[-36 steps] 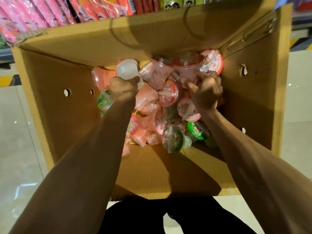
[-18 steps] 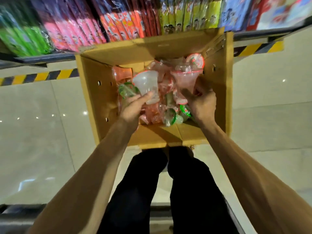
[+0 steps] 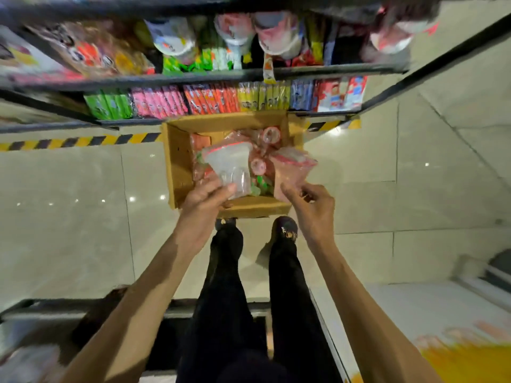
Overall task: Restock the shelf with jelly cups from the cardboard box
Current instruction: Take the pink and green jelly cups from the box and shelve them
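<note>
Risen over box (image 3: 177, 167) rim: left hand (image 3: 206, 201) grips clear cup (image 3: 229, 164), right hand (image 3: 312, 205) pink cup (image 3: 290, 172).

Open floor (image 3: 69, 175) beside cardboard box (image 3: 177, 161), shelf rail (image 3: 193, 77) above

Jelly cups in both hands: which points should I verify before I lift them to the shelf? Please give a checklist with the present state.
1. Left hand grips the pale jelly cup: ok.
2. Right hand pinches the pink jelly cup by its narrow end: ok.
3. Both cups held above the cardboard box: ok.
4. Free room on the upper shelf: cannot tell, blurred.
5. Lids intact: cannot tell.
</note>
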